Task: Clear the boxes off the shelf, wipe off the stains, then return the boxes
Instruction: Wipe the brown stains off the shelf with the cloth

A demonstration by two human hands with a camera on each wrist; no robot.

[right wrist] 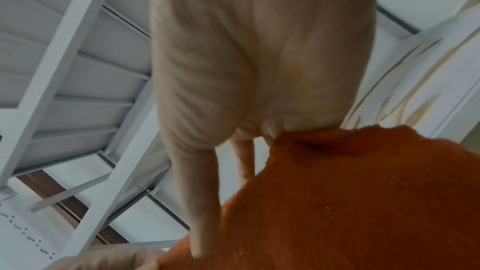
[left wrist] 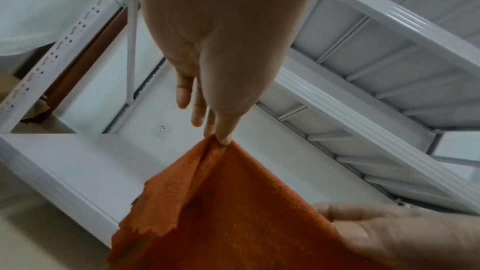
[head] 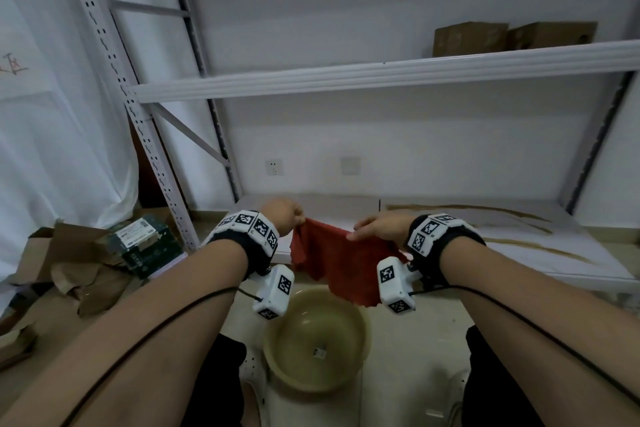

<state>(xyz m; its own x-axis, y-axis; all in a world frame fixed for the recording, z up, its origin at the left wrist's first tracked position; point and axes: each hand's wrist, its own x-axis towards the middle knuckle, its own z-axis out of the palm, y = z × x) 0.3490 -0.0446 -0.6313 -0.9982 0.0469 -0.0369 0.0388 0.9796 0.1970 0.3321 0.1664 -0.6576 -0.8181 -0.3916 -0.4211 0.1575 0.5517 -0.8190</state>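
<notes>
I see the white metal shelf [head: 381, 76] filling the wall ahead of me, its lowest board [head: 519, 253] streaked with brown stains [head: 512, 243]. Two cardboard boxes [head: 512, 38] sit on the upper board, far right, well above my hands. On the floor to my left lies a heap of torn cardboard and a dark green box [head: 145, 246]. Directly below my hands stands a yellowish basin [head: 317, 340]. Between my hands hangs the red cloth [head: 343, 263], spread out over the basin and in front of the stained board. My left hand [head: 282, 215] pinches one top corner between thumb and fingertips [left wrist: 224, 137]. My right hand [head: 377, 225] grips the other top edge, thumb underneath and fingers lying across the fabric.
</notes>
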